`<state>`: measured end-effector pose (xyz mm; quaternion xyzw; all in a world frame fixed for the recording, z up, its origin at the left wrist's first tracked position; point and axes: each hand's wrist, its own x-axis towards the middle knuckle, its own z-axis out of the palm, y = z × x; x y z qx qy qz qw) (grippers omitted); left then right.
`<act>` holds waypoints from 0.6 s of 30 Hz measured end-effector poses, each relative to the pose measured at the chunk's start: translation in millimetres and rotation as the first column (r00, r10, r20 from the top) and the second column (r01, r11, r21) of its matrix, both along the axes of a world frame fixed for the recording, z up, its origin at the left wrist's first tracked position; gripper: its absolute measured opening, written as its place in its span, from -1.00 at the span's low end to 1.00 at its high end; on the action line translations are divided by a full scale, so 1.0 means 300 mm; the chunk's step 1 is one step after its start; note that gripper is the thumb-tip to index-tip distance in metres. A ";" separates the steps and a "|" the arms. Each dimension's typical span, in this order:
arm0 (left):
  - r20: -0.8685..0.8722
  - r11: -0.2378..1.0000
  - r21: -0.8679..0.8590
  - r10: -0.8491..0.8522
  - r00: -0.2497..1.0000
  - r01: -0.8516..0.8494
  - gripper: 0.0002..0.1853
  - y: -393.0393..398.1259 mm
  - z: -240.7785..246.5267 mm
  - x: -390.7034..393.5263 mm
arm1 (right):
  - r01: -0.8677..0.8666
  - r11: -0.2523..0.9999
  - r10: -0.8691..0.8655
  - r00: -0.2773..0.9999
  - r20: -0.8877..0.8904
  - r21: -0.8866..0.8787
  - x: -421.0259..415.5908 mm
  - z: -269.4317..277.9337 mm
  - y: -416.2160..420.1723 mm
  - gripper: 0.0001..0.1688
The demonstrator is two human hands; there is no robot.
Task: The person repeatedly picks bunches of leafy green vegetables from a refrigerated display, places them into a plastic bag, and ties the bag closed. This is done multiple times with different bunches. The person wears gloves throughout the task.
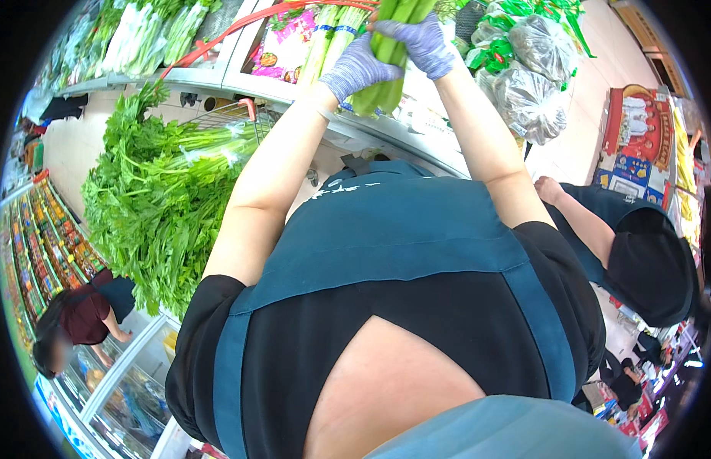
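Note:
A bundle of thick green vegetable stalks (382,86) is held up over the display counter, its upper end cut off by the top of the view. My left hand (361,66), in a purple knitted glove, grips it from the left side. On the right side my right hand (427,43), gloved alike, is wrapped around it higher up. Behind my left hand, celery bunches (332,40) with blue bands lie on the counter (258,83). A loose red ribbon (235,28) runs across the counter from near the stalks.
Leafy celery (166,189) is heaped in a shopping cart (249,115) by my left arm. Filled plastic bags (530,97) sit at the right. A person (619,241) stands close on my right; another person (88,312) leans over a glass-topped freezer (126,367) at left.

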<state>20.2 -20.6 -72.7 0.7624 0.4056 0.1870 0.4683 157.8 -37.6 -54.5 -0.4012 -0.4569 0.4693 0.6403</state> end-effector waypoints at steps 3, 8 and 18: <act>0.232 0.988 0.130 -0.113 0.966 0.084 -0.15 0.038 -0.027 0.042 | 0.049 0.996 -0.050 0.999 -0.016 -0.071 0.160 0.108 -0.049 -0.49; 0.098 0.972 0.235 -0.040 0.994 0.016 -0.76 -0.003 -0.173 0.145 | 0.100 0.987 -0.084 0.988 0.126 -0.125 0.456 0.151 -0.247 -0.53; -0.276 0.497 0.756 -0.346 0.897 0.425 -0.77 -0.162 -0.521 0.561 | 0.409 0.841 -0.387 0.912 0.134 -0.353 0.626 0.021 -0.515 -0.51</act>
